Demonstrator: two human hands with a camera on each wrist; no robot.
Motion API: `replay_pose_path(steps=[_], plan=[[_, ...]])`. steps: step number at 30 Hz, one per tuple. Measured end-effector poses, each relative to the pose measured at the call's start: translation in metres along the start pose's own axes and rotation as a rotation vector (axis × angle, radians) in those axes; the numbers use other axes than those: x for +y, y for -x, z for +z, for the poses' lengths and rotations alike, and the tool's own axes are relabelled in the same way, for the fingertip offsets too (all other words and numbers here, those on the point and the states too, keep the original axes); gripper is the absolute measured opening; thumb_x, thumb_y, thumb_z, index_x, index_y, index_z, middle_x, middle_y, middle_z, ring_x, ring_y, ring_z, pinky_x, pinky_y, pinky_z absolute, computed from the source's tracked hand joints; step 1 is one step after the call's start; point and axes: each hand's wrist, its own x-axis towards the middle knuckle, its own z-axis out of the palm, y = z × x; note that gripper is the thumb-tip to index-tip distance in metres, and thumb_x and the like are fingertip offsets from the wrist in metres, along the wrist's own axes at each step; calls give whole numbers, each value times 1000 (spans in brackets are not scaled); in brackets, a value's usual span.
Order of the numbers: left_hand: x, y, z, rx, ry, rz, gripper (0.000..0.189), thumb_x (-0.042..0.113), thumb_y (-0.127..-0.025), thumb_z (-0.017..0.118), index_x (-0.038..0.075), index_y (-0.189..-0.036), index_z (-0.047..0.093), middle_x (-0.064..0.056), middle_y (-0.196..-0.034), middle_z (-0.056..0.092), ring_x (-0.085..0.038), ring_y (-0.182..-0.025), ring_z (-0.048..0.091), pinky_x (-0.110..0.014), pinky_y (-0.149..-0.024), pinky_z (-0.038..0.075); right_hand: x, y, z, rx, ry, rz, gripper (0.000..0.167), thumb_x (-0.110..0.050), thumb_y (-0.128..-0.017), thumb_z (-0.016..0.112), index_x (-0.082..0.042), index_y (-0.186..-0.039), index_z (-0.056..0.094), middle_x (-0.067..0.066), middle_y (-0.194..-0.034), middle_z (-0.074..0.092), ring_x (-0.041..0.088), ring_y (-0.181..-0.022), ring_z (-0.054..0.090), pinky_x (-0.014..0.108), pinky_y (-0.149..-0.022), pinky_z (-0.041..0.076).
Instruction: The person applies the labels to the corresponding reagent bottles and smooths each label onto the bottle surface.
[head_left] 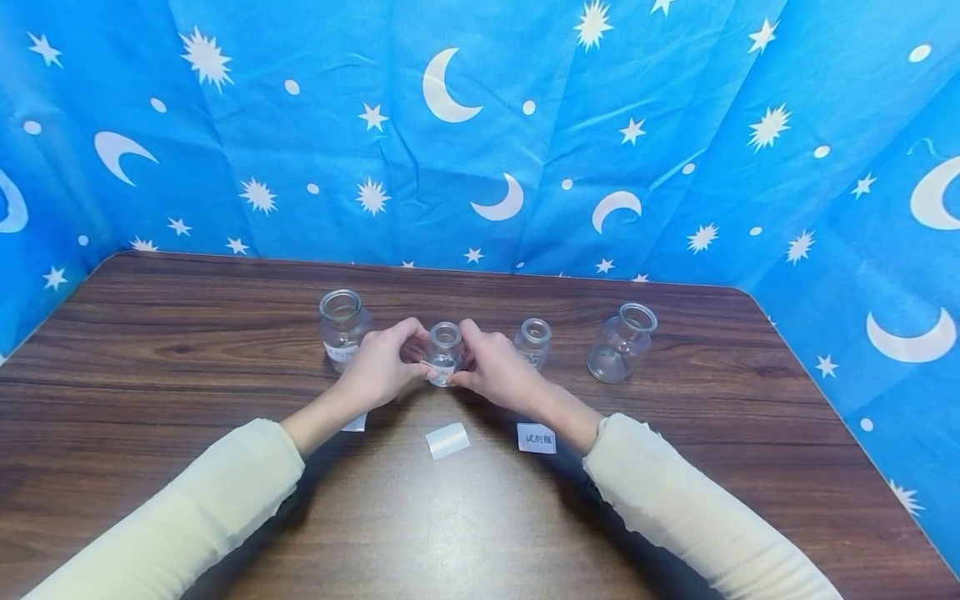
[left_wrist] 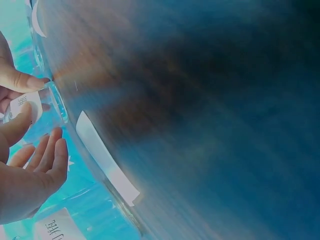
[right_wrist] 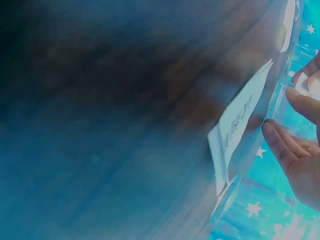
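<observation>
A small clear glass bottle (head_left: 445, 354) stands upright on the table between both hands, a white label (left_wrist: 31, 106) on its side. My left hand (head_left: 378, 364) holds the bottle from the left, thumb over the label and fingers around the far side. From the right, my right hand (head_left: 498, 367) grips the same bottle, its thumb (right_wrist: 302, 104) at the front near the label's edge. Close beyond the left hand is a larger glass jar (head_left: 352, 321) bearing a printed label (head_left: 340, 353). Another small bottle (head_left: 536, 333) stands just past the right hand, partly hidden by it.
A second large glass jar (head_left: 618, 346) stands farther right. Nearer me on the wooden table (head_left: 465, 533) lie a blank white slip (head_left: 447, 442) and a slip printed with characters (head_left: 536, 439). Another slip (head_left: 356, 423) is partly covered by the left forearm. A blue curtain (head_left: 390, 150) hangs behind.
</observation>
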Motion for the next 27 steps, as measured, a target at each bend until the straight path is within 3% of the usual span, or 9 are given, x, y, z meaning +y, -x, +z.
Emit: replay_pose_path(steps=[6, 16, 27], plan=[[1, 0, 0, 1, 3, 20, 30, 7, -72, 76, 4, -95, 57, -10, -91, 66, -23, -85, 64, -34, -74, 51, 3, 1, -4, -23, -67, -2, 32, -11, -76, 73, -5, -94, 47, 10, -83, 67, 18, -76, 65, 24, -64, 50], [1, -1, 1, 7, -31, 15, 29, 9, -73, 75, 5, -95, 57, -11, -93, 66, -23, -86, 64, -34, -74, 51, 4, 2, -6, -2, -15, -42, 27, -14, -79, 70, -4, -92, 49, 11, -84, 66, 21, -76, 64, 27, -64, 50], [0, -3, 1, -5, -35, 7, 30, 8, -72, 76, 5, -95, 57, -10, -95, 65, -22, -86, 64, -34, -74, 50, 7, 2, -9, 4, -30, -72, 21, -16, -82, 67, -1, -90, 54, 10, -82, 67, 17, -70, 61, 25, -62, 49]])
